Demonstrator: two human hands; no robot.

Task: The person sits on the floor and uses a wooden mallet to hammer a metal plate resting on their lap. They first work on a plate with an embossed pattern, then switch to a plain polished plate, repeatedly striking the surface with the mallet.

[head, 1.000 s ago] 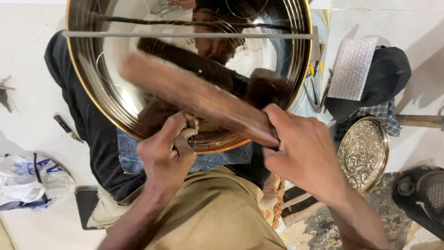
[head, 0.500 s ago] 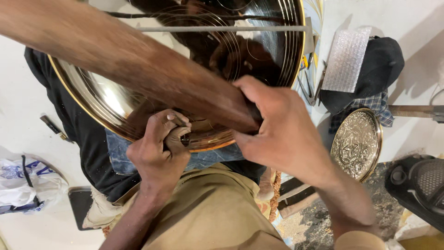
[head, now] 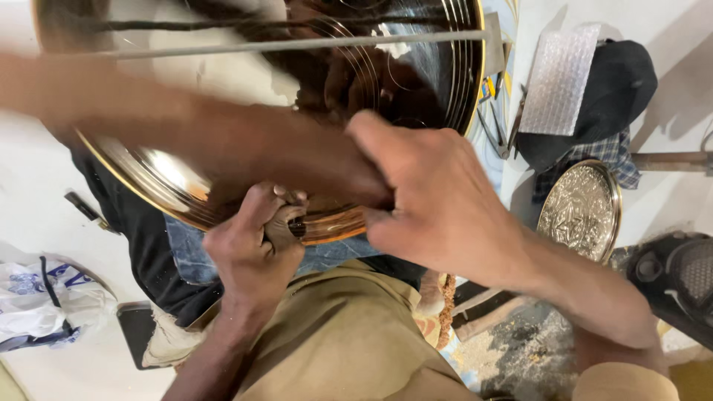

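Right hand [head: 438, 200] grips a blurred wooden club [head: 223, 141]; left hand [head: 256, 249] pinches something hidden against the brass platter [head: 178, 186].

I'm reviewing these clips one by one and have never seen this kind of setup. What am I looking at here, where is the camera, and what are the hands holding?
The camera sits on a person's head and looks down past their knees, so both hands are their own. The right hand grips a long wooden handle, blurred. The left hand is closed at the lower edge of a large shiny metal plate; what it holds is hidden. A thin metal rod crosses the plate. On the floor lie an embossed round tray, a white plastic bag and dark cloth.
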